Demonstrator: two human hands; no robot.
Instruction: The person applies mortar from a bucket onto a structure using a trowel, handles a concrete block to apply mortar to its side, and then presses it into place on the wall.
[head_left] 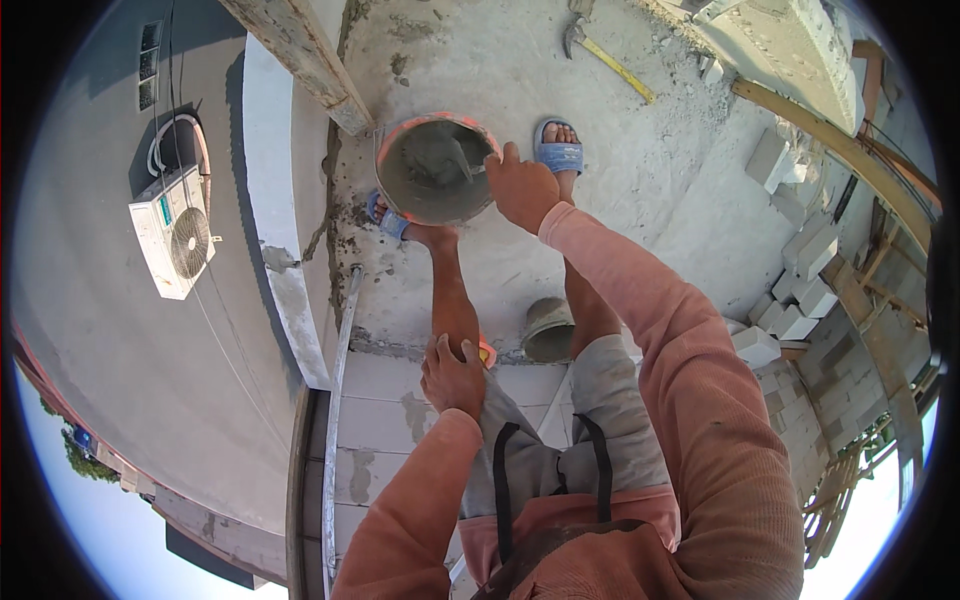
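Note:
A bucket (386, 165) with an orange rim stands on the floor between my feet, holding wet grey mortar (425, 165). My right hand (524, 188) is closed at the bucket's right rim, wrapped round the handle of a trowel (463, 160). The trowel's grey, mortar-smeared blade dips into the mix; its handle is hidden in my fist. My left hand (452, 378) holds nothing and lies with fingers apart on my left leg near the knee. Behind that knee shows a small orange and yellow thing (487, 353), mostly hidden.
A hammer (615, 68) with a yellow handle lies on the far floor. A second, grey bucket (549, 330) stands by my right leg. Light blocks (800, 290) are piled at right, near a long wooden beam (850, 150). At left are a low wall (285, 200) and a metal bar (340, 420).

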